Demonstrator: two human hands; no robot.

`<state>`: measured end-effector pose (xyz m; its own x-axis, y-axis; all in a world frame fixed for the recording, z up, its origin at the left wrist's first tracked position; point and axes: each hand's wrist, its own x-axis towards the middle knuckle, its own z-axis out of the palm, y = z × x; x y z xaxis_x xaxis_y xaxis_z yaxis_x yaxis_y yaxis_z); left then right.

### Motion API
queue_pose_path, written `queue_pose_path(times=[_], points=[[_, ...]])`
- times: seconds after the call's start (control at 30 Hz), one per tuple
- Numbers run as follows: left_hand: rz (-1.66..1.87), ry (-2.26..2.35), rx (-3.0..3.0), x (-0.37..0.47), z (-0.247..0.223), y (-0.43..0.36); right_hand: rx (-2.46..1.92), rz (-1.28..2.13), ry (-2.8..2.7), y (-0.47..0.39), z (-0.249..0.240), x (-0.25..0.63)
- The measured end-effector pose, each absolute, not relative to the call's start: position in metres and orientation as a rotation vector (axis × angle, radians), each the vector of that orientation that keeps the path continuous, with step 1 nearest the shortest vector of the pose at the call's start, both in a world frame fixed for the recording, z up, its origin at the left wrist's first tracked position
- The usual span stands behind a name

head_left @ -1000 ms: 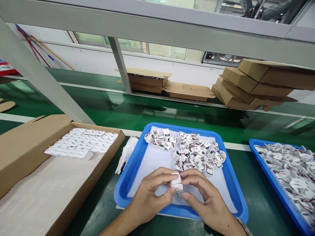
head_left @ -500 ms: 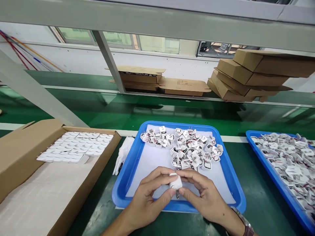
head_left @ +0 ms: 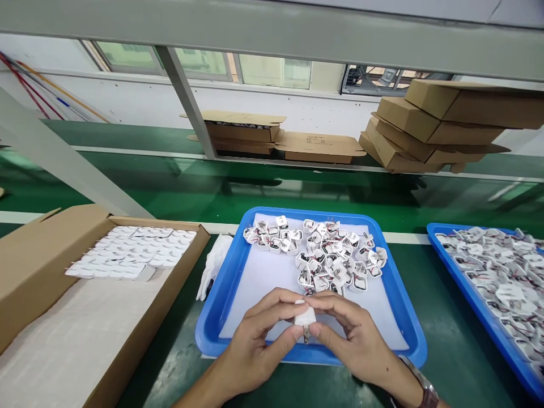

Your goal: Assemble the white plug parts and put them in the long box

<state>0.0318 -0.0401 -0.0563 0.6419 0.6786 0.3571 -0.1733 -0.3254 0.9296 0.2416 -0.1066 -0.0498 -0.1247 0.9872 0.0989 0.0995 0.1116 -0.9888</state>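
Observation:
A small white plug adapter (head_left: pixel 304 317) with metal prongs pointing down toward me is pinched between both hands, over the near part of a blue tray (head_left: pixel 204 324). My left hand (head_left: pixel 264 334) grips its left side with thumb and fingertips. On its right side, the fingers and thumb of my right hand (head_left: pixel 351 334) close on it too. Beyond my hands, many open white plug housings (head_left: pixel 335 255) with wires and prongs lie heaped on the tray's white lining. A smaller group of housings (head_left: pixel 272 238) sits toward the tray's far left.
An open cardboard box (head_left: pixel 140 328) at left holds rows of white adapters (head_left: pixel 136 252). A white glove (head_left: pixel 213 265) lies between box and tray. At right, another blue tray (head_left: pixel 471 306) is full of housings. Cardboard boxes (head_left: pixel 442 127) are stacked behind, near a metal frame post (head_left: pixel 187 102).
Both hands keep hold of the adapter in nearly the same spot. The adapter has turned slightly; the view has shifted a little.

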Motion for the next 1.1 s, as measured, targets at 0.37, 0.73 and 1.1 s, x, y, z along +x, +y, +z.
queue_pose_path(times=[0.37, 0.73, 1.1], points=[[0.943, 0.497, 1.664, 0.035, -0.06, -0.045, -1.184, 1.128, -1.503, -0.109, -0.05, 0.241], [0.854, 0.524, 1.475, 0.044, -0.056, -0.043, -1.279, 1.181, -1.361, -0.101, -0.043, 0.237], [0.806, 0.633, 1.733, 0.042, -0.058, -0.048, -1.368, 1.184, -1.279, -0.105, -0.053, 0.236]])
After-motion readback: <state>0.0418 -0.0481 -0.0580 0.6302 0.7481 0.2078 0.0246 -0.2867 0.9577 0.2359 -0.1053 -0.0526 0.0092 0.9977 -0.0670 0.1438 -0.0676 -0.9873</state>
